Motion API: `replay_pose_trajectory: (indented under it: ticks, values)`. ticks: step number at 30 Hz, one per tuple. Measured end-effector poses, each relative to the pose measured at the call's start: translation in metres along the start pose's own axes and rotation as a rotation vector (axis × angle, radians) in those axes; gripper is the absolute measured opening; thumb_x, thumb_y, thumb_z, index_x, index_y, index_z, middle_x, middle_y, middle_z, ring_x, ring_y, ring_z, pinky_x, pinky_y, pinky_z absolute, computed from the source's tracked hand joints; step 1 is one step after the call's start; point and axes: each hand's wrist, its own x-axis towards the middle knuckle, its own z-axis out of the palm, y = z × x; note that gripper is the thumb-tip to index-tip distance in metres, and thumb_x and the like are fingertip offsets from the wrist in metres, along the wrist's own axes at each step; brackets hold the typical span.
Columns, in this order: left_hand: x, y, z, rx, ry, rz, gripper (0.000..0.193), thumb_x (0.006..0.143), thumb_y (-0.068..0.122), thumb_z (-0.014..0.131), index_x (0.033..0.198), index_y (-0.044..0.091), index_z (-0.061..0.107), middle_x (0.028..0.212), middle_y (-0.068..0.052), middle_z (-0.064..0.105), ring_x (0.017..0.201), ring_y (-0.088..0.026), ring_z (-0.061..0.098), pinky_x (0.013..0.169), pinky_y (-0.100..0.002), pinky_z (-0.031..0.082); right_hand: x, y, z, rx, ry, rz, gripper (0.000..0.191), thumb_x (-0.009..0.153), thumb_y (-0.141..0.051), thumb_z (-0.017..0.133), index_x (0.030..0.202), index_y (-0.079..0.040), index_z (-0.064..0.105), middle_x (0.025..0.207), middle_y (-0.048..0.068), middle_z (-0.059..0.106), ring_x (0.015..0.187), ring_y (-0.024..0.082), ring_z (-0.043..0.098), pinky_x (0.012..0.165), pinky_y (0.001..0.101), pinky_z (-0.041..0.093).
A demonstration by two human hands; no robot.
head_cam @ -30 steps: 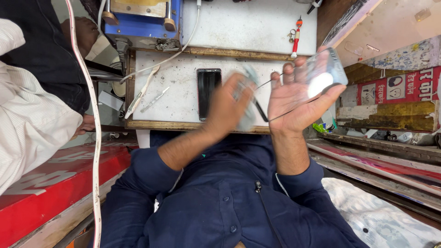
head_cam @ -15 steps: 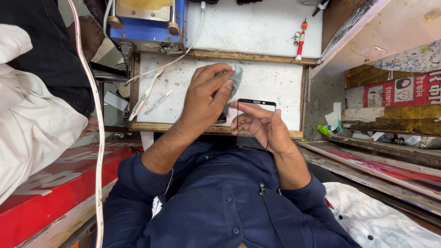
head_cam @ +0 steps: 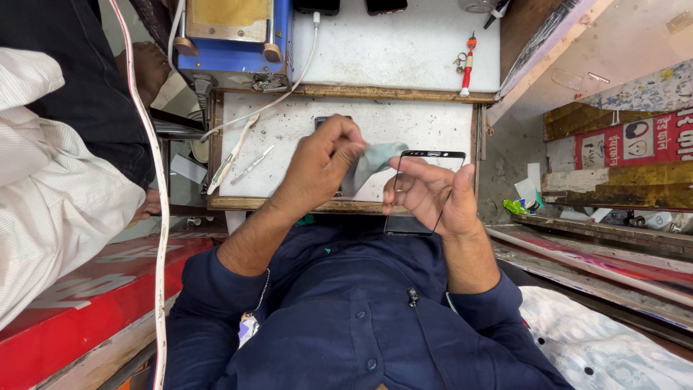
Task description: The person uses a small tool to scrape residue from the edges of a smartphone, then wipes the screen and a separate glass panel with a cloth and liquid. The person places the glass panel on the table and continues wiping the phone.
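At the centre of the frame, the right hand (head_cam: 433,198) grips a thin black-bordered phone glass panel (head_cam: 426,189) by its edges, while the left hand (head_cam: 321,162) pinches a pale green cloth (head_cam: 372,165) against its upper left corner. Wiping well probably means light, even strokes, with fingers kept to the rim, above the scuffed white work board (head_cam: 289,144).

White, speckled surface (head_cam: 426,130), wood-edged; tweezers (head_cam: 253,165), white tool (head_cam: 232,153), dark phone (head_cam: 326,121) on it; cable (head_cam: 289,90) crosses corner.
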Motion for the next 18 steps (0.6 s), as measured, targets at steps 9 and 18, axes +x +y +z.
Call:
replay_pose_trajectory:
  ticks: [9,18]
  values:
    - [0.003,0.034,-0.009,0.157,-0.213,-0.128,0.035,0.096,0.024,0.07,0.123,0.006,0.056,0.089,-0.006,0.075,0.078,-0.012,0.07,0.07,-0.028,0.054,-0.013,-0.025,0.006,-0.145,-0.072,0.022,0.089,0.107,-0.069,0.032,0.153,0.006,0.048,0.141,0.022,0.062,0.121,0.035,0.062,0.102,0.0561,0.054]
    - [0.003,0.046,-0.011,0.121,-0.299,0.091,0.018,0.097,0.026,0.071,0.095,0.008,0.071,0.105,-0.012,0.066,0.102,-0.022,0.063,0.088,-0.035,0.05,-0.018,-0.023,0.004,-0.009,-0.031,0.04,0.093,0.106,-0.071,0.029,0.152,0.007,0.049,0.139,0.02,0.061,0.115,0.034,0.062,0.097,0.0554,0.056]
